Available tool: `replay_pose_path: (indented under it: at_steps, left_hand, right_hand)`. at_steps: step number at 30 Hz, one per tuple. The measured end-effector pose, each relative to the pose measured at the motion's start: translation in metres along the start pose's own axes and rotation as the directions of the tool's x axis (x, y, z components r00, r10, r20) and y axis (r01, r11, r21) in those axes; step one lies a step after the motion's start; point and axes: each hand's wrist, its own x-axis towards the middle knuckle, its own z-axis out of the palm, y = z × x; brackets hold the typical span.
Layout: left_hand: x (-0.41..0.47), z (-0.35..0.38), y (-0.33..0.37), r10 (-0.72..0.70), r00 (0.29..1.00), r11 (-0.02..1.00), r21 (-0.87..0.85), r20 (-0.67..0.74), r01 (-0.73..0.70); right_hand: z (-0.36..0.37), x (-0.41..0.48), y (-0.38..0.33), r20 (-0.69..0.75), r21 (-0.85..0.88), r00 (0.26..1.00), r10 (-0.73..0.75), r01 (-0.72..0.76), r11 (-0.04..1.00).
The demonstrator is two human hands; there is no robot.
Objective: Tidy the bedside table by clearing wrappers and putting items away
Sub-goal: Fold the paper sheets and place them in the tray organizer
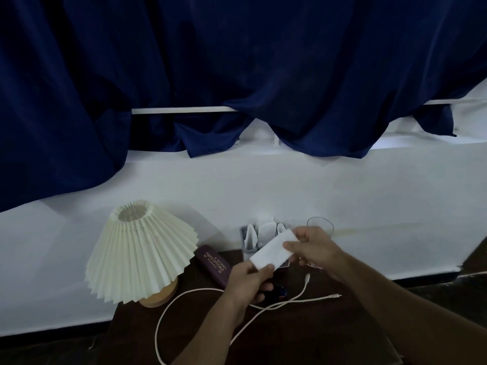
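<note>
A folded white tissue (271, 250) is stretched between both hands above the dark wooden bedside table (316, 335). My left hand (249, 281) pinches its lower left end. My right hand (312, 248) grips its upper right end. Just behind the tissue a grey holder (249, 239) stands against the wall with several white tissues upright in it. A maroon glasses case (213, 263) lies left of my hands. A white cable (290, 302) loops across the table, and a small dark object (279, 291) sits under my left hand, partly hidden.
A cream pleated lamp (139, 250) on a wooden base stands at the table's left rear corner. A clear glass (320, 225) is behind my right hand by the white wall. Dark blue curtains (237, 75) hang above.
</note>
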Motion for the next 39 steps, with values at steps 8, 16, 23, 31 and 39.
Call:
replay_pose_path:
  at_steps: [8,16,23,31,39]
  left_hand:
    - [0.004,-0.009,-0.019,-0.023,0.999,0.998,0.055,-0.037,0.025]
    - [0.006,-0.013,-0.029,-0.022,0.999,0.996,0.08,-0.031,0.024]
    - [0.009,-0.02,-0.034,-0.048,0.999,0.994,0.098,-0.023,0.05]
    - [0.012,-0.018,-0.034,-0.073,0.997,0.987,0.142,-0.016,0.075]
    - [0.004,-0.019,-0.031,-0.04,0.999,0.983,0.179,-0.023,0.044]
  right_hand:
    - [-0.008,0.03,-0.035,0.017,-0.756,0.936,-0.351,0.242,0.609]
    - [0.012,0.044,-0.042,0.161,-0.868,0.899,-0.407,0.326,0.375]
    - [0.02,0.063,-0.033,0.234,-0.896,0.895,-0.379,0.35,0.273]
    - [0.025,0.074,-0.017,0.27,-0.916,0.914,-0.304,0.341,0.213]
    - [0.025,0.063,-0.014,0.275,-0.931,0.925,-0.264,0.324,0.168]
